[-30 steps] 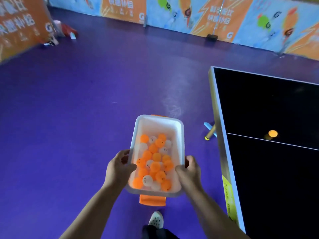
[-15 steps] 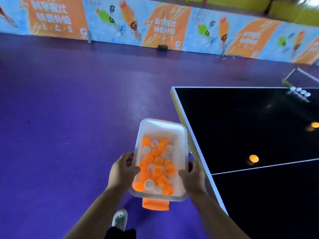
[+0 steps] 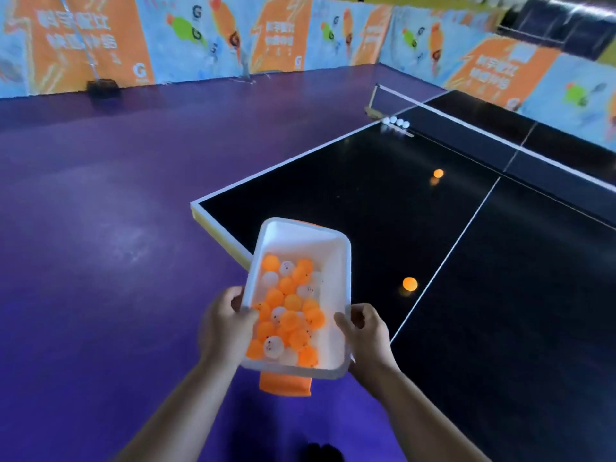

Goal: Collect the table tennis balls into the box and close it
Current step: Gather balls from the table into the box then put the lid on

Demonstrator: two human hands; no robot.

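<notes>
box [image 3: 301,240] gripped by its long sides, left hand [image 3: 225,325] and right hand [image 3: 368,336] curled round the rim; beyond them it now overlaps the worktop [image 3: 333,195].

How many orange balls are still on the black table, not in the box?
2. The near orange ball lies beside the white centre line, by the box; the far orange ball lies toward the net. More may sit outside the view.

I get a single view: a wide-angle camera on the head, looking forward and down. The left hand [image 3: 226,323] and right hand [image 3: 368,335] sit close at lower centre; the table [image 3: 333,195] stretches to the right, the floor [image 3: 100,228] fills the left, and the barrier wall [image 3: 200,38] curves along the top.
</notes>
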